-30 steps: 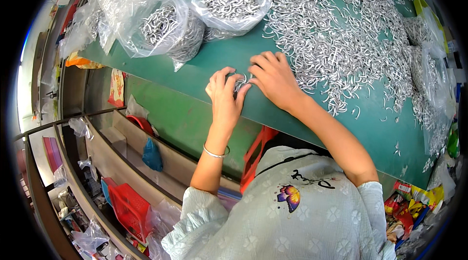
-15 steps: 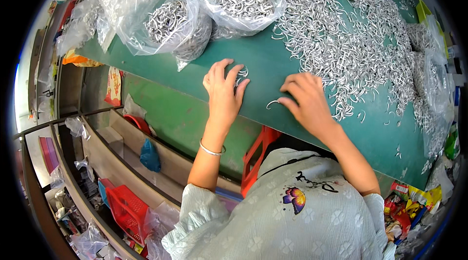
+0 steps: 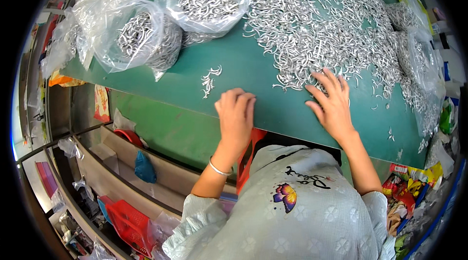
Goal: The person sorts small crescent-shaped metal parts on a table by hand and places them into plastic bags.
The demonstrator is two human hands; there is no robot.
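A broad pile of small silver curved metal pieces (image 3: pixel 317 30) covers the far right of the green table (image 3: pixel 195 65). My right hand (image 3: pixel 334 111) rests at the pile's near edge, fingers spread, fingertips among the pieces. My left hand (image 3: pixel 236 118) is by the table's front edge, its fingers curled down and drawn together; whatever they hold, if anything, is hidden. Just beyond it and to the left lies a small group of curved metal pieces (image 3: pixel 208 83), apart from the pile.
Two clear plastic bags of the same pieces, one nearer (image 3: pixel 168 48) and one farther (image 3: pixel 234 13), stand open at the back left. Another filled bag (image 3: pixel 419 89) lines the right side. Below left are a wooden shelf (image 3: pixel 165 187) and a red basket (image 3: pixel 129 226).
My left hand has drawn back toward the table edge, uncovering the small group. My right hand has moved to the pile and spread its fingers; the single piece it pinched is no longer seen there.
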